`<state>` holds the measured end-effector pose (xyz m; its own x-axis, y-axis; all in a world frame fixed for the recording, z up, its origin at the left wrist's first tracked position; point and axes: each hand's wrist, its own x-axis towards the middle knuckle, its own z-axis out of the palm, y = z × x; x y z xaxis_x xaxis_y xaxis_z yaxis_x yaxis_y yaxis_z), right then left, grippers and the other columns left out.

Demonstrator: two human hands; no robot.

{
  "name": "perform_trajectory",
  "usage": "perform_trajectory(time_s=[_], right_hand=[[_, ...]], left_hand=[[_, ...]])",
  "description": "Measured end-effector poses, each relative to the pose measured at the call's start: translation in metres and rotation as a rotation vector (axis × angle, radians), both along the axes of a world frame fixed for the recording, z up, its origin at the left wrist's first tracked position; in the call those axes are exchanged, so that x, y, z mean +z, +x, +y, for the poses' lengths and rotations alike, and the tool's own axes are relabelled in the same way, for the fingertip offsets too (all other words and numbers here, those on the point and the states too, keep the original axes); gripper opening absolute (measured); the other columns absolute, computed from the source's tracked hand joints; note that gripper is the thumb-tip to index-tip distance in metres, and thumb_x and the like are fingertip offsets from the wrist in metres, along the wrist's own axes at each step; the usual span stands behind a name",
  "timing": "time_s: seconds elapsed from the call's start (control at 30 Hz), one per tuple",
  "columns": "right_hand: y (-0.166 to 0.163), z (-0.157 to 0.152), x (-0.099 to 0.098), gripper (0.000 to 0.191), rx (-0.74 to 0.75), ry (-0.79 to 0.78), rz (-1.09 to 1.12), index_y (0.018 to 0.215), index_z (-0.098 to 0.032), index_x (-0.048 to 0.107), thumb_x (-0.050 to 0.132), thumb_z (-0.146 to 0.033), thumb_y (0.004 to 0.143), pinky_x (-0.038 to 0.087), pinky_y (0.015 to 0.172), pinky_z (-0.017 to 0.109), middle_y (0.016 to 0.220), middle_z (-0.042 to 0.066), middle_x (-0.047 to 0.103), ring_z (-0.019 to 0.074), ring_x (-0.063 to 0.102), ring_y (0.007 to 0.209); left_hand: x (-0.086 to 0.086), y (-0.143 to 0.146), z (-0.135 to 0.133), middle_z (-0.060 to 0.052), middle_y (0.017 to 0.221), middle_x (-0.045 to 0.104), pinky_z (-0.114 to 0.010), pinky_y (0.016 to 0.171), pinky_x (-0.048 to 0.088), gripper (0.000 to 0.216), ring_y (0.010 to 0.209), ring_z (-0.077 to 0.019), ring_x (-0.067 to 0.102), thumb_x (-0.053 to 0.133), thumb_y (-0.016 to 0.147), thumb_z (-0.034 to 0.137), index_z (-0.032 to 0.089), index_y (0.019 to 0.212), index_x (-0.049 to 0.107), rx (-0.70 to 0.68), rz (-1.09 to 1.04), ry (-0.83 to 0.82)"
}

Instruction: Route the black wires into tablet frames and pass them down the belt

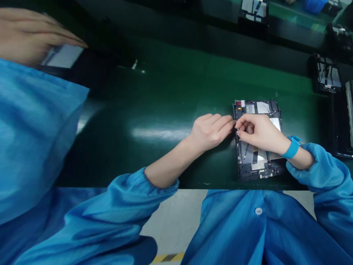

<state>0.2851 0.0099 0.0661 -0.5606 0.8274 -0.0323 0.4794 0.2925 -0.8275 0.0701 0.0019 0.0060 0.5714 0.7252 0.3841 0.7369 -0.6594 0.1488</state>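
An opened tablet (259, 165) lies on the green bench top, its black frame, boards, thin cables and silvery panels showing. My left hand (211, 129) is closed at its left edge, fingers pressed together and the tips hidden from view. Just to the right, my right hand (257, 131) reaches over the tablet with thumb and forefinger pinched near that same edge. Whatever is between those fingertips is too small to make out. A blue wrist band (291, 148) circles my right wrist.
At left, a co-worker's hand (24, 35) and blue sleeve hover over a blurred dark device (66, 57). More devices stand at the upper right, including a stacked one (328, 75) and another (253, 11). A dark tray-like frame (348, 121) lies at the right edge.
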Motion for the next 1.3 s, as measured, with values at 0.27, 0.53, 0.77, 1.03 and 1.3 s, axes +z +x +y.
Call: perform_trajectory(time_s=[0.27, 0.53, 0.77, 1.03, 1.3], right_hand=[[-0.006, -0.003, -0.003, 0.015, 0.006, 0.051, -0.053, 0.086, -0.018, 0.067, 0.064, -0.005, 0.08, 0.045, 0.072, 0.027, 0.076, -0.002, 0.071, 0.0133, 0.062, 0.068], [-0.007, 0.0, -0.005, 0.015, -0.032, 0.036, -0.064, 0.095, -0.017, 0.07, 0.07, -0.008, 0.083, 0.047, 0.073, 0.027, 0.087, 0.001, 0.075, 0.0141, 0.065, 0.073], [0.0, 0.001, 0.0, 0.016, 0.183, -0.076, 0.036, 0.082, -0.017, 0.07, 0.07, -0.002, 0.082, 0.05, 0.073, 0.026, 0.075, -0.003, 0.072, 0.0111, 0.065, 0.068], [0.031, 0.013, 0.009, 0.023, 0.404, 0.058, -0.029, 0.075, -0.021, 0.067, 0.069, 0.001, 0.077, 0.042, 0.071, 0.027, 0.065, -0.007, 0.062, 0.011, 0.056, 0.062], [0.012, 0.023, -0.021, 0.017, 0.443, 0.25, -0.008, 0.088, -0.021, 0.067, 0.062, -0.005, 0.091, 0.038, 0.074, 0.029, 0.087, 0.0, 0.069, 0.0166, 0.059, 0.08]], left_hand=[[0.01, 0.003, 0.011, -0.015, 0.111, 0.082, -0.038, 0.062, 0.04, 0.038, 0.075, -0.0224, 0.067, 0.042, 0.104, 0.026, 0.021, 0.094, 0.078, 0.033, 0.028, -0.048], [0.016, -0.005, 0.015, -0.012, 0.104, 0.081, -0.036, 0.061, 0.039, 0.03, 0.071, -0.0219, 0.064, 0.052, 0.101, 0.035, 0.024, 0.087, 0.076, 0.062, 0.015, -0.066], [0.041, -0.006, -0.021, -0.009, 0.107, 0.074, -0.043, 0.078, 0.054, 0.019, 0.089, -0.0258, 0.068, 0.067, 0.094, 0.036, 0.028, 0.11, 0.073, 0.267, -0.222, -0.006], [0.019, 0.031, -0.066, 0.002, 0.092, 0.058, -0.025, 0.06, 0.052, 0.035, 0.065, -0.0099, 0.057, 0.071, 0.084, 0.029, 0.024, 0.111, 0.05, 0.304, -0.891, -0.93], [0.017, 0.034, -0.066, 0.005, 0.089, 0.054, -0.021, 0.056, 0.045, 0.041, 0.064, -0.0068, 0.052, 0.079, 0.075, 0.023, 0.024, 0.102, 0.048, 0.279, -1.105, -1.164]])
